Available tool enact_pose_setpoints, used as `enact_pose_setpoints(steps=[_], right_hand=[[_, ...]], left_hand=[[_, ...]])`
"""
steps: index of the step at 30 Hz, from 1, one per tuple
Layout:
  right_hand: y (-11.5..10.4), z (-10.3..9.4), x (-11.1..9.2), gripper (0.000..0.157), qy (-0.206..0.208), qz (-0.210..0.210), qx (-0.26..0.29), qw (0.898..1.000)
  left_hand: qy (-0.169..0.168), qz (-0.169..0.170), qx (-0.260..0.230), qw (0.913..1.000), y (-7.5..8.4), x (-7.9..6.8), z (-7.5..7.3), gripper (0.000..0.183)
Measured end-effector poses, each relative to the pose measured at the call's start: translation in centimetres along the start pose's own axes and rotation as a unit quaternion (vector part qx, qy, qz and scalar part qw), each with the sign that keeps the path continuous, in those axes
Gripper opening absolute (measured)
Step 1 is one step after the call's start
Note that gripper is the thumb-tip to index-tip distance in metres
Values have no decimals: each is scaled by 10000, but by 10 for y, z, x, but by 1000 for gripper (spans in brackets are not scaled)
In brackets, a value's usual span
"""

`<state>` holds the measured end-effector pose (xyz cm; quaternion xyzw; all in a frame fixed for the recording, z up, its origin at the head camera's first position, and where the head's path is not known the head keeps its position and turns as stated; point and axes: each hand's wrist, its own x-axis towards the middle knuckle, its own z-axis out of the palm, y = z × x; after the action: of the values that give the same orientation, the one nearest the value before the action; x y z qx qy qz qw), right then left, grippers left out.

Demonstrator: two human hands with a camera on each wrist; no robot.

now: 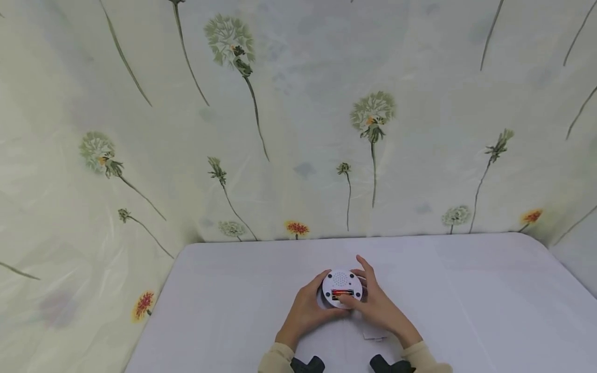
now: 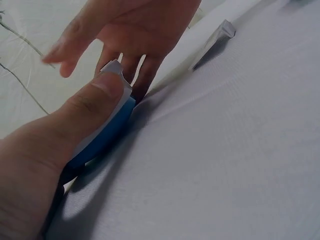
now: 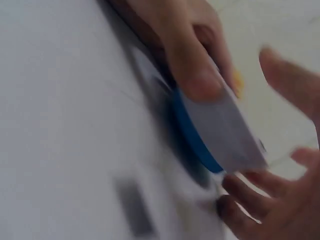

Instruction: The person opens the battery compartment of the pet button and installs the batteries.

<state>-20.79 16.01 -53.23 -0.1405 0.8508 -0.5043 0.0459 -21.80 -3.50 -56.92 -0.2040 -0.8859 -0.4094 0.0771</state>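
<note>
A round white device (image 1: 339, 280) with a blue underside is held tilted over the table, its back towards the head camera. This back has a ring of small speaker holes, dark round feet and a battery compartment (image 1: 337, 295) with red batteries in it. My left hand (image 1: 311, 305) grips the device by its left edge, the thumb pressed along the near rim. My right hand (image 1: 378, 305) is spread at the right edge. Its thumb overlaps the compartment in the head view, one finger points up, and the other fingertips (image 3: 235, 187) are right at the rim.
A small white flat piece (image 1: 374, 334) lies on the white-covered table (image 1: 233, 290) below my right wrist. Two black wrist mounts (image 1: 309, 364) show at the bottom edge. A curtain with printed dandelions (image 1: 298, 129) hangs behind the table and along its left side.
</note>
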Motion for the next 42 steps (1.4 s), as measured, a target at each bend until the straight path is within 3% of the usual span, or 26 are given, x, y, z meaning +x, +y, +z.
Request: enact_pose_setpoints(steps=[7,12,16,20,24,27,31,35,42], right_hand=[[1,-28,-18,104,-795,245,-561,9949],[3,-34,-30,97,-1060,134,-1249,9864],[3,-37,-39,95,-1109,109,-1505,9823],[1,-41,-47,81,-1343,23,-1464,9801],[-2,-41,-53,66,-1611,-455,-1407,9758],[-5,-38,-56,63,-1618,-726,-1680,9697],[-7,-31,-59,61,-1648,-353,-1934,9665],[-5,-27,-59,48,-1620,-90,-1863,9690],[-2,-26,-58,38,-1257,-665,-2040,9686]], left_hand=[[-79,-85,-42,9999,2,1,-2,94],[-36,-126,-51,9999,4,0,-2,93],[-21,-130,-25,9999,5,1,-3,93],[-50,-160,-16,9999,4,0,-2,94],[-62,-180,-10,9998,2,0,0,93],[-46,-185,-32,9998,1,-1,0,93],[-40,-198,-36,9998,1,-1,0,94],[-39,-254,-38,9997,1,0,0,94],[-105,-301,-108,9994,3,0,-2,93]])
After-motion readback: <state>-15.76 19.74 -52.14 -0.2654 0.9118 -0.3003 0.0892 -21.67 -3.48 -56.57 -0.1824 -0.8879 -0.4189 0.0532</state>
